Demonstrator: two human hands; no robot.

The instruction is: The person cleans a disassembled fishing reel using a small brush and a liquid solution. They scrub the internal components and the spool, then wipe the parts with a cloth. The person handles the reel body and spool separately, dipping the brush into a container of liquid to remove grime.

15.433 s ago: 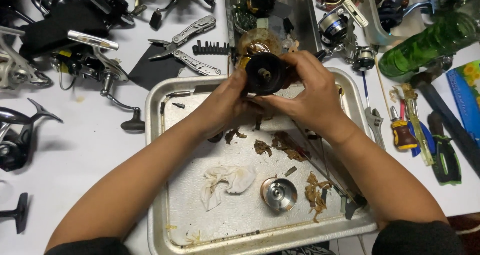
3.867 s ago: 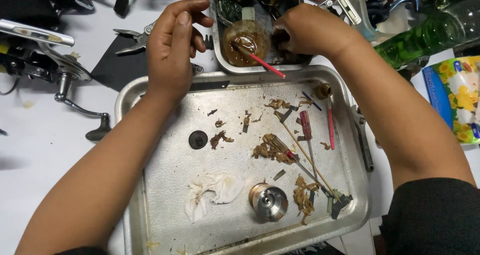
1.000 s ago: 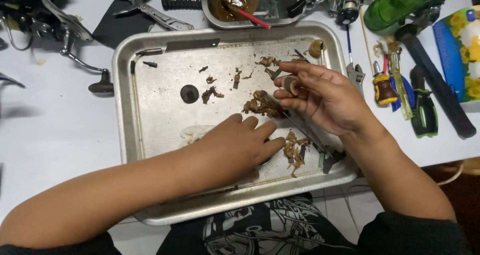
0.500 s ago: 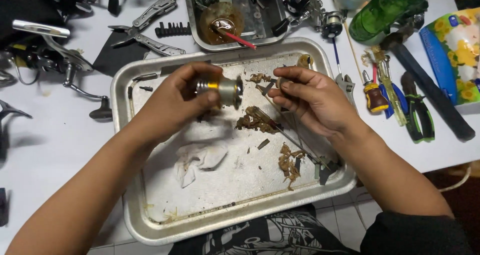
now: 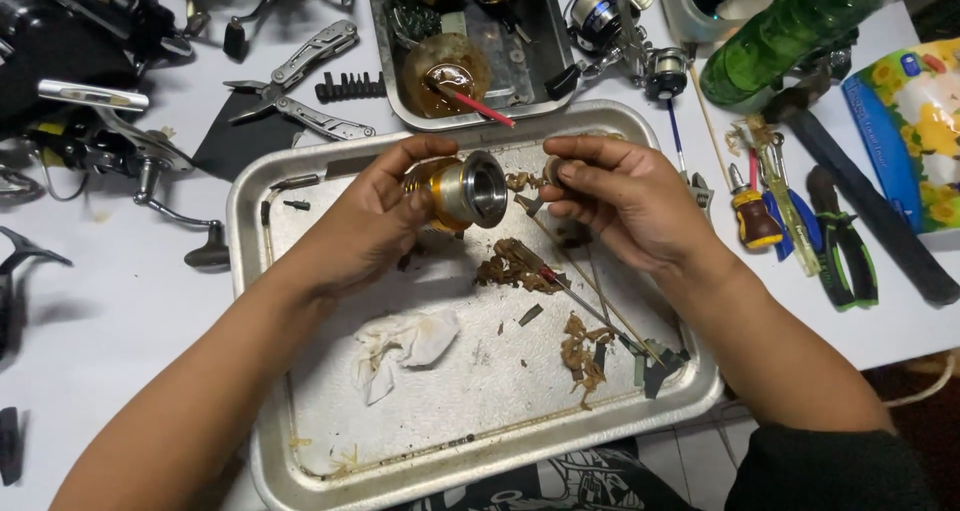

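Observation:
My left hand [image 5: 378, 219] grips a gold and silver fishing-reel spool [image 5: 466, 189] and holds it on its side above the far part of a metal tray [image 5: 300, 441]. The spool's open end faces right. My right hand [image 5: 625, 201] is just to the right of it, fingertips pinched on a small round part [image 5: 551, 170] close to the spool's mouth. Below the hands, clumps of brown greasy debris [image 5: 515, 264] and thin rods [image 5: 590, 296] lie on the tray.
A crumpled stained tissue [image 5: 405, 343] lies in the tray. Behind it stands a smaller metal tray [image 5: 545, 41] with a grease pot and red stick. Fishing reels [image 5: 80, 31], a multitool [image 5: 290, 96], screwdrivers [image 5: 750, 206], pliers [image 5: 845, 241] and a green bottle [image 5: 790, 26] crowd the white table.
My left hand picked the spool up off the tray and raised it toward the far edge. My right hand closed in beside its open end, holding a small part.

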